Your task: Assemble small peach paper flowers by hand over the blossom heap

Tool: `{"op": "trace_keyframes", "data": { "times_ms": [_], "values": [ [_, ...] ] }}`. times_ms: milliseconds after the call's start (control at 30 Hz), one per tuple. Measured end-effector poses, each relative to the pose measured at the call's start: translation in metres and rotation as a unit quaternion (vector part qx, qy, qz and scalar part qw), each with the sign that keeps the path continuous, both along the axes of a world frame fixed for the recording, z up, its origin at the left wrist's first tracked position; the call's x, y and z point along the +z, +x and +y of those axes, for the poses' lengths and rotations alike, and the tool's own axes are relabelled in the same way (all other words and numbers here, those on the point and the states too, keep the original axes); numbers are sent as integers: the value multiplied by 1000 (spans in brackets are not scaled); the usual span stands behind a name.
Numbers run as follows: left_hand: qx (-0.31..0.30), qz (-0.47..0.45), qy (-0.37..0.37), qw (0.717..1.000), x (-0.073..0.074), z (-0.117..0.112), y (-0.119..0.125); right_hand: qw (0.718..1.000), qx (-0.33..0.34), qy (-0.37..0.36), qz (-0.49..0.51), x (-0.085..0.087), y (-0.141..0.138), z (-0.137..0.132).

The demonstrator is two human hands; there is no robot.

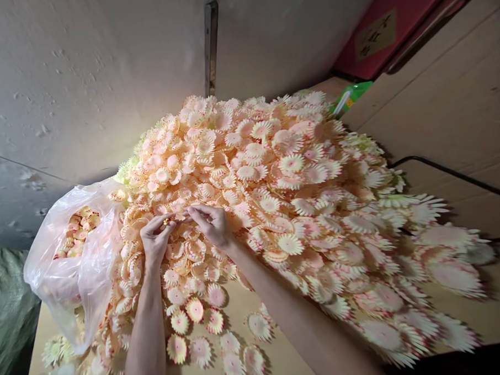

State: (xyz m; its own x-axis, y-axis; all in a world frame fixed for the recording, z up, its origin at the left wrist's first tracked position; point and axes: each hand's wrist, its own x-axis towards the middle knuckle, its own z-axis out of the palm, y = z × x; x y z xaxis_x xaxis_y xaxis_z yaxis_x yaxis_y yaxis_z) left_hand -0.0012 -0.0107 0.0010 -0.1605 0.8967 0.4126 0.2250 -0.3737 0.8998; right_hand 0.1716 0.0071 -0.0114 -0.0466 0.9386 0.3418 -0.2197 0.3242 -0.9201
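Just left of centre in the frame, a small yellow piece is pinched between the narrowed thumb and fingers of the left hand. Close by on the right, the right hand is brought in, its fingertips nearly met by the left's; whether anything thin is gripped there cannot be told. Both hands are set over the front of a great heap of frilled flower discs, cream and pink, by which the middle and right of the frame are filled.

The space on the left is crowded by a translucent plastic bag, through whose opening more small pieces can be seen. A green sack is cut off at the lower left edge. At lower centre, loose discs are scattered over the tan tabletop, part of which is hidden by the right forearm.

Behind, the heap is backed by a grey wall bearing an upright metal strip. At upper right, a red box and a green packet are seen, while the right edge is crossed by a black rod.
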Motion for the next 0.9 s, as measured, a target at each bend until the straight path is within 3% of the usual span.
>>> {"op": "trace_keyframes", "data": {
  "times_ms": [133,233,433,600,900],
  "values": [
    [-36,-79,-76,993,4,-2,4,1000,-11,20,-4,2,1,-1],
    [-76,-84,-80,990,9,-2,5,999,-18,42,-16,-1,0,-1],
    [-76,-58,-83,992,7,2,2,996,8,86,-36,-5,-1,0],
    [-111,-102,-119,981,5,4,4,994,29,95,-37,-4,3,-1],
    [-48,-107,-90,989,4,4,9,990,36,127,-57,-6,4,-3]
  ]
}}
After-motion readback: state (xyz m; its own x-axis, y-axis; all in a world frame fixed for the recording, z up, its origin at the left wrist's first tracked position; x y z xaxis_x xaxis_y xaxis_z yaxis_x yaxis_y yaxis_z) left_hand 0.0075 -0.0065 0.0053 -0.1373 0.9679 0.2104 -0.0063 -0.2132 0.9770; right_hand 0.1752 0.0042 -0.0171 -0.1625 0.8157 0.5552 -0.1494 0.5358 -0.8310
